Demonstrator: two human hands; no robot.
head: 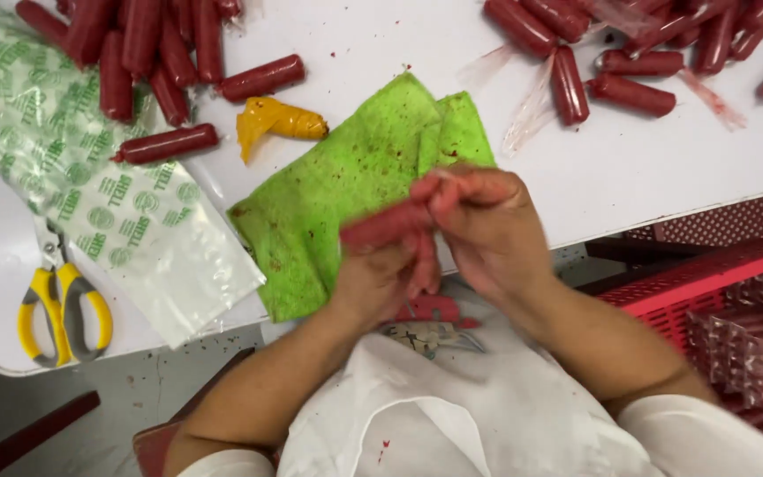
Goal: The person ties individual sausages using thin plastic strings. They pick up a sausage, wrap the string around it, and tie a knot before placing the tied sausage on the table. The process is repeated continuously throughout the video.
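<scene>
Between both hands [439, 238], a blurred, red, cylindrical sausage [386, 225].

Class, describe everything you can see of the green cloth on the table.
The green cloth is bright lime, soft and textured like microfibre, speckled with dark red stains. It lies crumpled and partly folded on the white table, its lower corner hanging over the edge. The left hand and right hand, holding a red sausage, overlap its right side.

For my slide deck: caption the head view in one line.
Both hands, left hand and right hand, hold a red sausage over a stained green cloth, more sausages and yellow-handled scissors nearby.
</scene>
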